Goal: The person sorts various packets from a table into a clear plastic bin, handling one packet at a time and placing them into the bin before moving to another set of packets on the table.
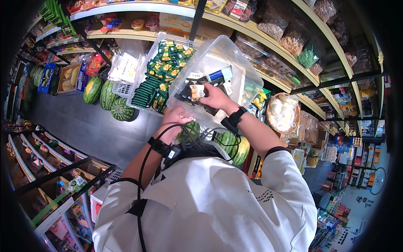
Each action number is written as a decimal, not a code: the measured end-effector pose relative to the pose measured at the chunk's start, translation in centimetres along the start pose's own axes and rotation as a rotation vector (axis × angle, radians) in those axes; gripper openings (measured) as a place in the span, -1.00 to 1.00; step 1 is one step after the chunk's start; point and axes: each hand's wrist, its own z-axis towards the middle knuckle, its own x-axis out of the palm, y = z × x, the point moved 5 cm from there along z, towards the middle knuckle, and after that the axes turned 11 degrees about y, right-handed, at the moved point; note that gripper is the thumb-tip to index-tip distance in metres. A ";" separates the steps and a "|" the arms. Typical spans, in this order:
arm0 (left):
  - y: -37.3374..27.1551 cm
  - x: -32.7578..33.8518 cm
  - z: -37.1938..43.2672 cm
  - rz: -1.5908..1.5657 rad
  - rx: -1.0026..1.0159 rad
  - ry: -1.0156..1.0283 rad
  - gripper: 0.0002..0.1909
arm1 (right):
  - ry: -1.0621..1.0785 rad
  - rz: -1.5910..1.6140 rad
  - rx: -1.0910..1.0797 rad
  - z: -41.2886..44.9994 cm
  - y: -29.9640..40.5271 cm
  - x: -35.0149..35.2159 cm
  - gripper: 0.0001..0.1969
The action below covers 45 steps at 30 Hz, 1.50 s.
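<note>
A clear plastic bin (252,74) is tilted in front of me. My left hand (176,121) grips its near left corner. Inside the bin, my right hand (215,98) holds a small dark snack packet (197,92) with a pale label. More black packets and a blue-and-black packet (219,74) lie beneath and beyond that hand. Left of the bin, a white plastic basket (145,67) holds many green-and-yellow packets (170,61), some in neat rows. White printed bags (123,67) lie beside it on a smaller white basket (121,88).
Watermelons (122,108) sit on the grey tiled floor (91,129), with others close below my hands. A wicker basket (298,118) of wrapped white goods stands to the right. Wooden shelves (176,34) of packaged food curve across the back and right; slanted racks (59,154) stand at left.
</note>
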 end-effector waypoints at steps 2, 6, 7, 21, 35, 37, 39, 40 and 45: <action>-0.2 0.6 -0.5 0.026 -0.002 -0.019 -0.40 | -0.033 -0.187 0.115 -0.3 1.0 -0.5 -0.53; -0.5 1.2 -0.6 0.025 -0.004 0.021 -0.39 | -0.039 -0.204 0.097 -1.4 0.4 -0.8 -0.50; -0.6 1.4 -0.6 0.018 -0.007 0.033 -0.39 | -0.040 -0.203 0.099 -1.7 -0.2 -0.7 -0.50; -0.8 1.5 -0.2 -0.017 0.050 -0.018 -0.84 | -0.222 -0.904 -0.180 -5.0 1.6 2.1 -0.56; -1.4 0.2 -0.6 0.082 0.011 -0.022 -0.55 | -0.398 -0.344 -0.256 -0.5 2.4 -1.6 -0.81; -1.3 0.1 -0.6 0.066 -0.019 0.006 -0.53 | -0.403 -0.340 -0.268 0.8 2.8 -2.4 -0.80; -1.2 0.6 -0.9 0.078 -0.002 0.022 -0.48 | -0.400 -0.474 -0.298 1.8 3.3 -2.4 -0.78; -1.3 0.9 -1.2 0.085 0.020 0.030 -0.43 | -0.388 -0.575 -0.289 2.3 3.5 -2.3 -0.74; -1.2 1.0 -1.9 0.015 0.002 0.051 -0.28 | -0.332 -0.647 -0.186 2.7 2.8 0.1 -0.71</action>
